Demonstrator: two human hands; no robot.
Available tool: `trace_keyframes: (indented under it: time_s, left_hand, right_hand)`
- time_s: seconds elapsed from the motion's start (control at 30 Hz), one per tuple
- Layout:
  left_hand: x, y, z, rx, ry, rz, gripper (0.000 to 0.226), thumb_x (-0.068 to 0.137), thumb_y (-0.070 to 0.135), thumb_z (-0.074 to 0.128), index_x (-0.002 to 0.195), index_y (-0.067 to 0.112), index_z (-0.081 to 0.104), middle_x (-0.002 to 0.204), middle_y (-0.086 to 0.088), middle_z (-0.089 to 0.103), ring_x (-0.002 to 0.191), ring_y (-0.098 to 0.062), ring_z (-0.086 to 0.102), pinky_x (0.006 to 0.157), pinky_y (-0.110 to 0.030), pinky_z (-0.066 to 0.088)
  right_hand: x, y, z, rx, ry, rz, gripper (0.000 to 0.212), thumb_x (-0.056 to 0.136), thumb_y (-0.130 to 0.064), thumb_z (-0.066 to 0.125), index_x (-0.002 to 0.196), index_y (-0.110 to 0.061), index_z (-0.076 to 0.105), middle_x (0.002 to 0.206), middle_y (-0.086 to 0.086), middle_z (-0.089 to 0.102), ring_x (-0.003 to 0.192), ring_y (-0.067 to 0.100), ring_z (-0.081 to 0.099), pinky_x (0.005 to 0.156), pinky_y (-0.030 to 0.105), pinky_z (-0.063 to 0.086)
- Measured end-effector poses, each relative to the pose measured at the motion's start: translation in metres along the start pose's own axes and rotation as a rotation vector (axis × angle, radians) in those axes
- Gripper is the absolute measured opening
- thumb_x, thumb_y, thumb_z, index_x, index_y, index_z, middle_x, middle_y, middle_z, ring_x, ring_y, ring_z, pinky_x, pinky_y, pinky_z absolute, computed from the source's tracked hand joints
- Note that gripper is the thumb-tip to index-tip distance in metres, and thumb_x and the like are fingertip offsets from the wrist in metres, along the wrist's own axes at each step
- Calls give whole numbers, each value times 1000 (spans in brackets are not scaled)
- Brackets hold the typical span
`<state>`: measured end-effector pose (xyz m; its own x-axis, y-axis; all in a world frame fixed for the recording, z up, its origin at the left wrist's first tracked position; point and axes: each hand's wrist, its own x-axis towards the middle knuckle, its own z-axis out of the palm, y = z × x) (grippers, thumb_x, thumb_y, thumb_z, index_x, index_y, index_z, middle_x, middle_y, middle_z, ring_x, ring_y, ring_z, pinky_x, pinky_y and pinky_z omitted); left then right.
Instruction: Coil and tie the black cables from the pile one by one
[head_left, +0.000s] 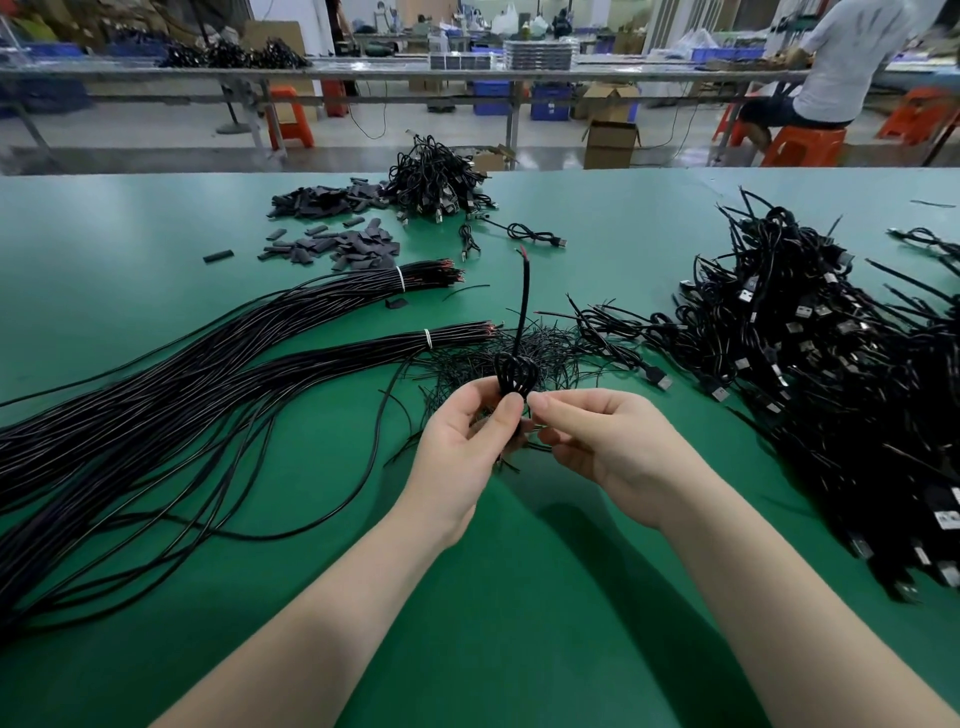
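Observation:
A coiled black cable (514, 371) is held upright above the green table (519, 597), its loose end with red tip sticking up. My left hand (462, 441) grips the coil's lower part between thumb and fingers. My right hand (602, 441) pinches at the coil's right side, where a thin tie wire seems to be, though it is too small to tell. Beneath the hands lies a heap of thin black tie wires (498, 353). Long uncoiled black cables (156, 405) in banded bundles spread over the left of the table.
A big pile of coiled USB cables (831, 374) fills the right side. A smaller cable heap (436, 179) and black sleeve pieces (343, 244) lie at the far edge. Beyond the table, a person sits on an orange stool (802, 145) at another bench.

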<state>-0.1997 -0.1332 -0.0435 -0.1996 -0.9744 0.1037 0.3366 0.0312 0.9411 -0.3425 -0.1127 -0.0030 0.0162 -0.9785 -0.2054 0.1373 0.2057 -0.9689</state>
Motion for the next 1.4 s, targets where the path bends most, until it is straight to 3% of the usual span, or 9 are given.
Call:
trace_keyframes:
  time_s: [0.13, 0.37, 0.5, 0.6, 0.73, 0.83, 0.93, 1.1, 1.4]
  left_hand:
    - [2, -2, -1, 10, 30, -11, 30, 74, 33, 67, 100, 18, 66, 92, 7, 72, 89, -6, 63, 84, -21, 49]
    - [3, 0, -2, 4, 85, 17, 27, 72, 32, 70, 95, 18, 70, 91, 3, 73, 91, -10, 64, 89, -28, 49]
    - [3, 0, -2, 27, 111, 13, 13, 78, 29, 72, 88, 22, 74, 91, -2, 71, 88, -14, 62, 87, -31, 49]
    - [3, 5, -3, 62, 78, -30, 8, 86, 26, 70, 84, 19, 73, 75, -1, 64, 69, -11, 57, 66, -27, 45]
    - [4, 11, -4, -85, 4, -352, 26, 88, 26, 66, 62, 23, 72, 60, 5, 55, 56, -8, 53, 55, -24, 46]
    - [4, 5, -5, -117, 33, -289, 15, 89, 23, 66, 75, 21, 72, 66, 4, 59, 60, -9, 55, 57, -23, 45]
    - [4, 1, -4, -95, 58, -64, 8, 82, 25, 72, 86, 19, 72, 78, 0, 67, 72, -12, 60, 67, -22, 51]
    - [1, -4, -1, 51, 49, 71, 10, 81, 26, 68, 87, 30, 74, 91, 6, 73, 87, -6, 66, 80, -19, 50]
    - [3, -4, -4, 50, 69, 119, 19, 76, 29, 76, 92, 24, 70, 91, 5, 75, 88, -6, 68, 79, -16, 50]
  right_hand:
    - [-1, -2, 2, 106, -18, 38, 24, 60, -27, 78, 78, -12, 75, 66, -3, 67, 61, 6, 62, 63, 19, 55]
    - [-1, 2, 8, -30, 67, -225, 4, 81, -12, 75, 80, -9, 72, 64, -2, 66, 58, 8, 57, 61, 20, 49]
    - [2, 8, 11, -499, 259, -511, 10, 85, -15, 72, 76, -19, 69, 70, -7, 69, 65, 4, 60, 66, 20, 49]
    - [4, 16, 13, -1022, 395, -949, 6, 83, -4, 69, 84, -10, 69, 82, -2, 68, 76, 18, 63, 70, 26, 48]
    - [8, 19, -2, -1338, 349, -1267, 17, 75, 9, 61, 85, -1, 69, 86, 10, 67, 78, 30, 62, 70, 31, 49]
    - [7, 15, -1, -1104, 268, -1041, 11, 81, 1, 69, 86, -8, 72, 85, 2, 69, 80, 20, 64, 71, 28, 53]
    - [4, 7, 5, -525, 259, -511, 7, 86, -26, 71, 80, -23, 74, 74, -12, 71, 69, 0, 63, 67, 14, 49]
    - [-1, 1, 8, 99, 70, 48, 25, 62, -37, 80, 67, -13, 72, 65, -2, 68, 56, 7, 60, 55, 19, 53]
    - [-4, -5, 9, 276, 14, 115, 8, 77, -12, 73, 83, -7, 72, 71, 4, 70, 58, 9, 63, 59, 20, 56]
